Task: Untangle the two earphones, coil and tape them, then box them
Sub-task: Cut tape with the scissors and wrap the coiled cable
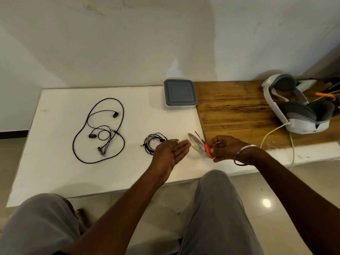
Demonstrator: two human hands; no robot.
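Observation:
One black earphone [100, 129] lies spread in a loose loop on the white table's left half. A second black earphone [153, 143] sits coiled small near the table's middle. My left hand [170, 153] hovers just right of that coil, palm up, fingers straight and reaching toward a clear tape roll [196, 143]. My right hand [227, 148] grips red-handled scissors [206, 147], whose blades point up-left across the tape roll. A box with a grey lid [180, 93] stands shut at the table's back.
The white table [60, 177] meets a wooden surface [239, 111] on the right. A white and grey headset [294, 107] with a pale cable lies there. My knees sit below the table's front edge.

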